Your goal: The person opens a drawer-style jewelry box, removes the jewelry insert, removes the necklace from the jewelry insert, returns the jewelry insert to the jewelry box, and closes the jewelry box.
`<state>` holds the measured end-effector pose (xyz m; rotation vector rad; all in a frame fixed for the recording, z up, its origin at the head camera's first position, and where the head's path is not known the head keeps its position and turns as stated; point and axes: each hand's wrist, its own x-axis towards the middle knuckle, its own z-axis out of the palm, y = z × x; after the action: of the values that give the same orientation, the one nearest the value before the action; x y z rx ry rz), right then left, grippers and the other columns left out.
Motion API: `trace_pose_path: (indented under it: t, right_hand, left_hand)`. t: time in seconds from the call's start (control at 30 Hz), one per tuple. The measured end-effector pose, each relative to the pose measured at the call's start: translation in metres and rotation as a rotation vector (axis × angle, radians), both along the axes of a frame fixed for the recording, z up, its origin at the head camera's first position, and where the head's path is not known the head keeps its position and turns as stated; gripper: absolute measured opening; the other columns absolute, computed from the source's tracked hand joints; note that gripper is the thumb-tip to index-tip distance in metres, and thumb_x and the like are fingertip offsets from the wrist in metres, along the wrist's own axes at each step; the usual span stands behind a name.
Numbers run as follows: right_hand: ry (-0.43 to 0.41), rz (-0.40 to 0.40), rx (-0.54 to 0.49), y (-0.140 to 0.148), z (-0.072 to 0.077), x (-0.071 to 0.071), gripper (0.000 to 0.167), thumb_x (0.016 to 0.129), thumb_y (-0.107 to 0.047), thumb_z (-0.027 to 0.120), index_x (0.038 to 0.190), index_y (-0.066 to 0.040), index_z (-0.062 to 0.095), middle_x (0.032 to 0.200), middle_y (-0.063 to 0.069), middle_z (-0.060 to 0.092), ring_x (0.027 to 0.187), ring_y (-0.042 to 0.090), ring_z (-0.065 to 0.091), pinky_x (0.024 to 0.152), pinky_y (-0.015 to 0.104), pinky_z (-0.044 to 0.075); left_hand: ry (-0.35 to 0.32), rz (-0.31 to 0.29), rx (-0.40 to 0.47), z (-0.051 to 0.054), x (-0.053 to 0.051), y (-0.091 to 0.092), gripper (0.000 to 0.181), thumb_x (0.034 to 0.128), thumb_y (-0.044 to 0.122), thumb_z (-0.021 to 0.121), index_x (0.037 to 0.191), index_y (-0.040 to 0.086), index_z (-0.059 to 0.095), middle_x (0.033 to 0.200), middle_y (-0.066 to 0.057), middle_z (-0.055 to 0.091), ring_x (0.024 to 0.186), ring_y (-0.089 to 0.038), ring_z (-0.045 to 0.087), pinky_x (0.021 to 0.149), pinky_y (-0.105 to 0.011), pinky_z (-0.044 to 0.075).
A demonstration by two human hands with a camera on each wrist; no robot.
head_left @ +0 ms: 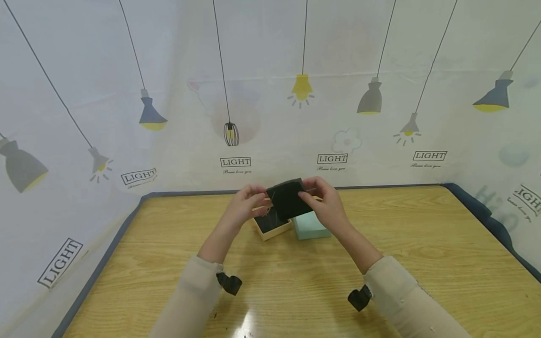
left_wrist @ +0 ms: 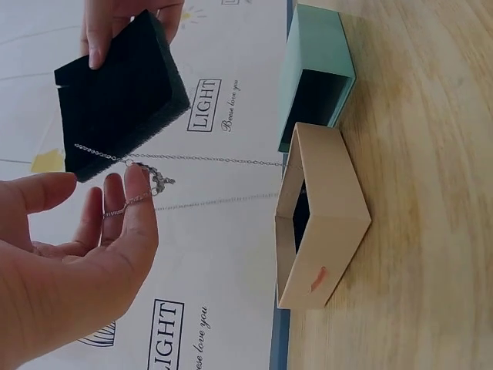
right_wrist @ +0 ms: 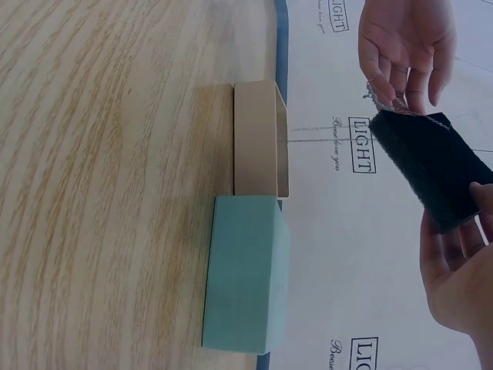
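A flat black foam pad is held up above the table, its side edge fuzzy in both wrist views. My right hand grips it at one end, thumb on the face and fingers behind. At the opposite corner is my left hand, its thumb touching or very near the pad. A thin silver chain necklace runs over the curled left fingers, and part of it lies across the pad. Two strands hang from there into an open beige box with a black inside.
Beside the beige box stands a teal box piece, close against it. Both rest on a wood-grain table. Behind the table hangs a pale cloth printed with lamps and lettering.
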<state>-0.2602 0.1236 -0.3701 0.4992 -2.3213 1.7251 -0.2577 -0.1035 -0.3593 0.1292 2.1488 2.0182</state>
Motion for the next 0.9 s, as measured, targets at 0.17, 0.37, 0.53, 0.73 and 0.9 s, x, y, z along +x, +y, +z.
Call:
trace_pose_path:
  t: [0.17, 0.37, 0.53, 0.73, 0.9]
  right_hand:
    - [-0.001, 0.001, -0.012, 0.0003, -0.0004, -0.0004, 0.023, 0.095, -0.010, 0.066, 0.116, 0.000, 0.062, 0.115, 0.019, 0.065, 0.095, 0.013, 0.065, 0.078, 0.014, 0.054]
    - [-0.003, 0.002, -0.016, 0.0005, -0.0003, 0.0000, 0.023, 0.095, -0.010, 0.066, 0.116, 0.000, 0.062, 0.115, 0.019, 0.065, 0.095, 0.014, 0.065, 0.077, 0.014, 0.054]
    - [-0.005, 0.003, -0.023, 0.0006, 0.0001, 0.0013, 0.023, 0.095, -0.009, 0.066, 0.116, 0.000, 0.062, 0.114, 0.019, 0.065, 0.095, 0.013, 0.065, 0.077, 0.015, 0.054]
    - [-0.007, 0.002, -0.025, 0.0009, -0.0014, 0.0006, 0.023, 0.096, -0.010, 0.066, 0.116, 0.000, 0.061, 0.114, 0.020, 0.065, 0.096, 0.015, 0.065, 0.076, 0.015, 0.054]
    - [-0.001, -0.007, -0.020, 0.0016, -0.0028, -0.0003, 0.024, 0.096, -0.011, 0.065, 0.117, -0.001, 0.061, 0.113, 0.020, 0.065, 0.096, 0.015, 0.065, 0.075, 0.016, 0.054]
  left_hand:
    - [-0.007, -0.036, -0.008, -0.0019, 0.0003, 0.0001, 0.026, 0.1060, 0.013, 0.045, 0.127, -0.002, 0.047, 0.128, -0.020, 0.057, 0.118, -0.033, 0.065, 0.089, -0.030, 0.059]
    - [-0.029, -0.053, -0.011, -0.0018, 0.0020, -0.0004, 0.025, 0.1070, 0.014, 0.042, 0.126, -0.001, 0.046, 0.128, -0.019, 0.056, 0.109, -0.024, 0.067, 0.091, -0.032, 0.059]
    - [-0.036, -0.062, -0.002, -0.0019, 0.0037, -0.0005, 0.026, 0.1070, 0.015, 0.042, 0.127, -0.001, 0.046, 0.128, -0.019, 0.056, 0.115, -0.031, 0.065, 0.093, -0.034, 0.059]
    - [-0.033, -0.070, 0.000, -0.0023, 0.0052, -0.0014, 0.028, 0.1069, 0.016, 0.043, 0.128, -0.002, 0.047, 0.125, -0.018, 0.059, 0.106, -0.022, 0.068, 0.091, -0.033, 0.059]
    - [-0.028, -0.086, -0.002, -0.0039, 0.0045, -0.0021, 0.030, 0.1066, 0.017, 0.044, 0.128, -0.002, 0.048, 0.124, -0.022, 0.062, 0.100, -0.016, 0.069, 0.091, -0.034, 0.060]
